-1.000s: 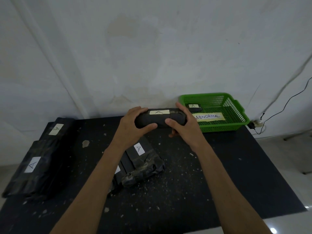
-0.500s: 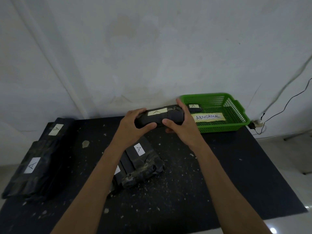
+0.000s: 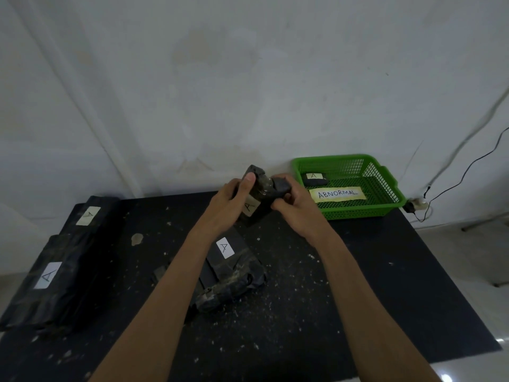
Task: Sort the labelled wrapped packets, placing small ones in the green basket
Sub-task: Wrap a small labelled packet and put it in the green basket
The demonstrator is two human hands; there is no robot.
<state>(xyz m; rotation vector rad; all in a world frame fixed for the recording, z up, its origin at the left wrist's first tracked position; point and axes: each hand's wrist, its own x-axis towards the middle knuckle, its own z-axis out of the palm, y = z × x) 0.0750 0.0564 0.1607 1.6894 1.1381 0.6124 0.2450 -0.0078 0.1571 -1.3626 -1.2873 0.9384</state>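
Black speckled table mat (image 3: 344,299) covers the work surface, pale crumbs scattered over it. At the far left, 2 long black wrapped packets (image 3: 52,271) lie side by side, each with a white label marked "A". Green plastic mesh basket (image 3: 385,188) sits at the far right corner, a paper strip reading "ABNORMAL" (image 3: 337,193) in it, and 1 small black packet (image 3: 315,180) with an "A" label at its far left. Near centre, black wrapped bundles (image 3: 231,274) lie partly under the left forearm, 1 "A" label visible. Held black wrapped packet (image 3: 257,201) stands tilted, nearly upright, above the mat, just left of the basket. Left hand (image 3: 230,202) grips its left side, thumb near the top. Right hand (image 3: 296,205) curls round its right side.
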